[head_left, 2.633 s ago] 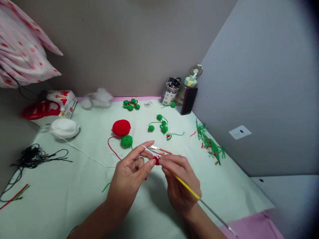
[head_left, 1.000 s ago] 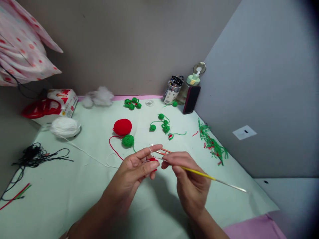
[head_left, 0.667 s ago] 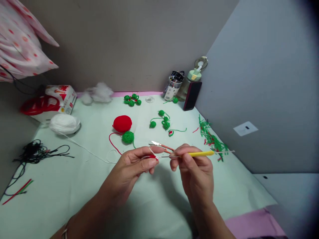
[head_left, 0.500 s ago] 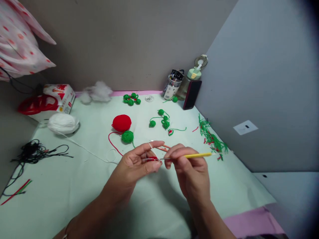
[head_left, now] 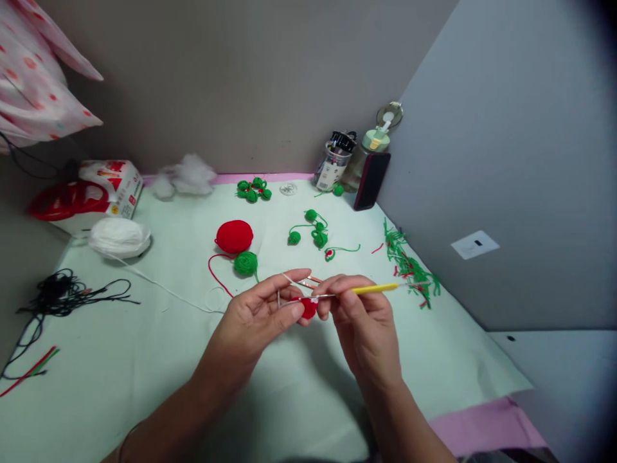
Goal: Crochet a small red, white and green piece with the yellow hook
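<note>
In front of the red yarn ball (head_left: 234,236), the left hand (head_left: 255,315) pinches a small red piece (head_left: 310,310); the right hand (head_left: 367,325) holds a yellow-handled hook (head_left: 375,289) against it. Green yarn (head_left: 245,264) sits just before the red yarn ball, white yarn (head_left: 119,238) to its left, green clippings (head_left: 409,267) well right.

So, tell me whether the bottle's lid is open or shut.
Open: the round lid stands flipped up above the green top of the bottle, with the pale spout uncovered.

Dim soft lt, blurry shadow on cloth (head_left: 299,386), dk vignette top R.
</note>
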Tool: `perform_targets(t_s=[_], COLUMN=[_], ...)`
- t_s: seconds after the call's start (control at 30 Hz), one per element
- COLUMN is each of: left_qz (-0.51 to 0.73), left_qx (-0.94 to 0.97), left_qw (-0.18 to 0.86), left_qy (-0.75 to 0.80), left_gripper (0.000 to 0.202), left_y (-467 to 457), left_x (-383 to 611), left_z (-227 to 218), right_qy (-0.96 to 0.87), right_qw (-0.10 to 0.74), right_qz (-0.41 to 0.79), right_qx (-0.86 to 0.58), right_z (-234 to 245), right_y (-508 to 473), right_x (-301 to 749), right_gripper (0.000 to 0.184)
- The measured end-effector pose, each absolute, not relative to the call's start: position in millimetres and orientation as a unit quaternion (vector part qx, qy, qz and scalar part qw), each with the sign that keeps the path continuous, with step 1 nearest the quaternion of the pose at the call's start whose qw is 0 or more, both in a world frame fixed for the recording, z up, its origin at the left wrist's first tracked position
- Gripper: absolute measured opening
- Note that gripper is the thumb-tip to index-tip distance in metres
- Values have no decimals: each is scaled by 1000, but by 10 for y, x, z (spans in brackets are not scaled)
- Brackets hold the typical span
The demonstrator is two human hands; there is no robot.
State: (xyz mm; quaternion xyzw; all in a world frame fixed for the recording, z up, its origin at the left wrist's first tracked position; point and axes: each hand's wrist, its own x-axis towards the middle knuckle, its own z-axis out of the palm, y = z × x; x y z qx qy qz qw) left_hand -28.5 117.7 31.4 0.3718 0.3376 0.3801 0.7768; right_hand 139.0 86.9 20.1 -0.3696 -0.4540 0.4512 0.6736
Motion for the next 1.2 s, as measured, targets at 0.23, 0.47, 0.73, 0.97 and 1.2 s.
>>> perform_targets(t_s=[0.23,0.47,0.73,0.97,1.2], left_qz=[375,380,392,425,409], left_qx=[380,396,415,402,381], left_qw=[771,747,729,711,746], left_qy=[347,375,377,390,363], left_gripper=[27,27,28,30,39], left_y=[1183,1187,1186,1150,1157], left_x=[-298,-298,-290,-255,-241], left_z=[306,312,300,337,302], right_qy=[-440,-485,-571,-631,-590], right_qw=[664,666,658,629,657], right_qz=[485,435,300,241,257], right_qx=[-360,-365,-389,-385,-392], right_z=[233,182,161,149,119], right_y=[872,784,745,720,753], right_x=[1420,1421,1401,1404,1377], right_gripper=[18,18,19,25,18])
